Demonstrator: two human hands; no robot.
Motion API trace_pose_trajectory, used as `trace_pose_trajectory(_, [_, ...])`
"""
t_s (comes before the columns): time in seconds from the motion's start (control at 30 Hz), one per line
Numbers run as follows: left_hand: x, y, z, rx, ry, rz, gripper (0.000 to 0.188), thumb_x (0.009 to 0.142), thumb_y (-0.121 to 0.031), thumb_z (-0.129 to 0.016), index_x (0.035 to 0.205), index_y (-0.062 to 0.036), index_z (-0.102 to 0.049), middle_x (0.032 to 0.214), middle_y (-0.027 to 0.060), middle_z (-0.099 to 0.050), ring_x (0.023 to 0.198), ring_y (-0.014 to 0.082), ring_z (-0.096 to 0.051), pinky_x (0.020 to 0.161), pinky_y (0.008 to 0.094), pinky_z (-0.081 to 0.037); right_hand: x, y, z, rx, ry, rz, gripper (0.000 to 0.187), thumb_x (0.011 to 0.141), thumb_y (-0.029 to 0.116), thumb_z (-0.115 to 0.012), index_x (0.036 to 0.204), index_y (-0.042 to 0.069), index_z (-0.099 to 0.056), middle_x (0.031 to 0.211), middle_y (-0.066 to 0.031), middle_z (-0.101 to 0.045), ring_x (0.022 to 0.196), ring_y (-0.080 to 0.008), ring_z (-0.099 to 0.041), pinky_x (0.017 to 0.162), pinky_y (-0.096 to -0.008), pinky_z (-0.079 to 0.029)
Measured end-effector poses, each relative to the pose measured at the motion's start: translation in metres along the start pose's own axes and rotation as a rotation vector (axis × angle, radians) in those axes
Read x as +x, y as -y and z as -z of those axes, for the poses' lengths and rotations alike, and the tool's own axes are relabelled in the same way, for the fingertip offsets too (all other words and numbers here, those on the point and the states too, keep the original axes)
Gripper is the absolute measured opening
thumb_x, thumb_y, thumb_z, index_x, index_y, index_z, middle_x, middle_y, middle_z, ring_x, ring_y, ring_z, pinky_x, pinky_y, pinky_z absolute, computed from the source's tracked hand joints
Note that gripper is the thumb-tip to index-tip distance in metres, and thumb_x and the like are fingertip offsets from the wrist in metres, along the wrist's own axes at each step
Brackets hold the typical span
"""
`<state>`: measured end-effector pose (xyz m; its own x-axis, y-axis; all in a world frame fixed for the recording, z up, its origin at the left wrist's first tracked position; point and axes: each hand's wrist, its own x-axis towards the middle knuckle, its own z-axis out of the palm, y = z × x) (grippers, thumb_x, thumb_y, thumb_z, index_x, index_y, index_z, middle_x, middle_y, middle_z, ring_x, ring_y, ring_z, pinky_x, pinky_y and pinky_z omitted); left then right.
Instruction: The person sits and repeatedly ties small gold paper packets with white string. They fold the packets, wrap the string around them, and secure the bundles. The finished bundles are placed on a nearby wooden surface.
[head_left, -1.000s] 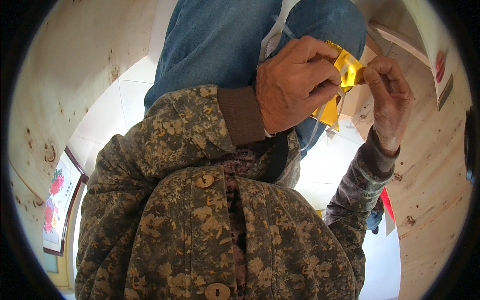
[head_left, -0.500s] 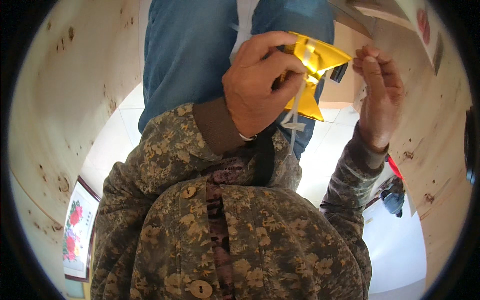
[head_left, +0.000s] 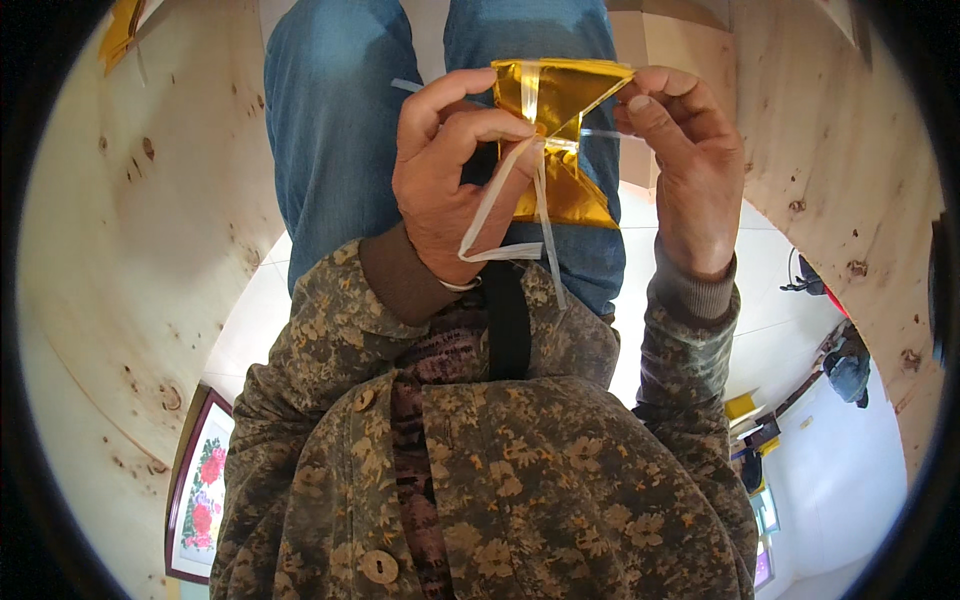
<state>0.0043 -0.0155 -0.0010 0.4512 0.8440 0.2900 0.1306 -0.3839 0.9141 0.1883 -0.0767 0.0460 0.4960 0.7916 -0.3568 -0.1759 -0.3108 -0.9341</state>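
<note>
A bundle of shiny gold foil paper is drawn in at its middle, so it flares at both ends like a bow. A thin whitish strip is wound about the waist, its loose ends hanging down in front of my left hand. My left hand grips the bundle from the left, thumb and forefinger pinching at the waist and another finger at the upper left corner. At the upper right corner, my right hand has its thumb and forefinger closed on the foil's edge. The bundle is above my knees.
My jeans-clad legs are below the bundle. Pale wooden boards curve up on both sides. Beyond the legs stands a cardboard box. More gold foil lies at the top left. A framed flower picture is at the lower left.
My right hand has come in from apart and now pinches the foil's upper right corner. The bundle has turned slightly and sits farther left in view; more foil shows at the top left.
</note>
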Motion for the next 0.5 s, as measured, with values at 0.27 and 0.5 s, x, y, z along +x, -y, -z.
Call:
trace_pose_trajectory(0.27, [0.001,0.000,0.003,0.016,0.032,-0.005,0.015,0.085,-0.008,-0.074,0.095,-0.0038,-0.064,0.128,0.0134,-0.051,0.086,0.0143,-0.063,0.077,0.0290,-0.055,0.003,-0.007,-0.001,0.063,0.041,0.064,0.024,0.091,0.001,-0.068,0.114,0.001,-0.065,0.101,-0.0043,-0.067,0.093,-0.0115,-0.063,0.086,-0.0245,-0.051])
trace_pose_trajectory(0.5, [0.000,0.001,0.002,0.002,0.015,-0.014,0.017,0.083,-0.005,-0.075,0.095,-0.0029,-0.064,0.129,0.0139,-0.051,0.082,0.0140,-0.063,0.075,0.0285,-0.054,0.011,0.000,0.000,-0.014,0.062,0.206,0.021,0.092,0.003,-0.068,0.113,0.003,-0.067,0.102,-0.0036,-0.068,0.094,-0.0109,-0.063,0.086,-0.0227,-0.050])
